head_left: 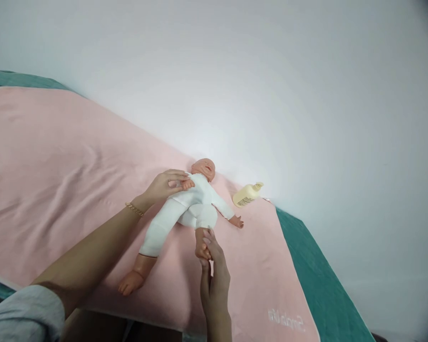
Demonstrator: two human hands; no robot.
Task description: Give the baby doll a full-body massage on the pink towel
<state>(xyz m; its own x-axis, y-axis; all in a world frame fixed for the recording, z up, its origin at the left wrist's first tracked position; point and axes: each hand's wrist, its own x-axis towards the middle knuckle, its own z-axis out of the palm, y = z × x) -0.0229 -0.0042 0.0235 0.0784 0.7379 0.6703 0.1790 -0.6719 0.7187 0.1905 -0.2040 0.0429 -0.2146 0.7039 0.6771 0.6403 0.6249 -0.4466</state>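
Observation:
A baby doll (196,194) with a white cloth body lies on its back on a pink towel (74,166), its head at the far edge. My left hand (166,184), a gold chain bracelet at its wrist, has its fingers closed round the doll's arm near its small hand. Lower down, my right hand (214,266) grips the doll's foot between thumb and fingers, with that leg bent. The doll's other leg stretches toward the near left, and its other arm lies out to the right.
A pale yellow pump bottle (247,195) stands tilted in view to the right of the doll, near the wall (271,95). Green cloth (317,270) shows beyond the towel at the right and far left. My legs are below the near edge.

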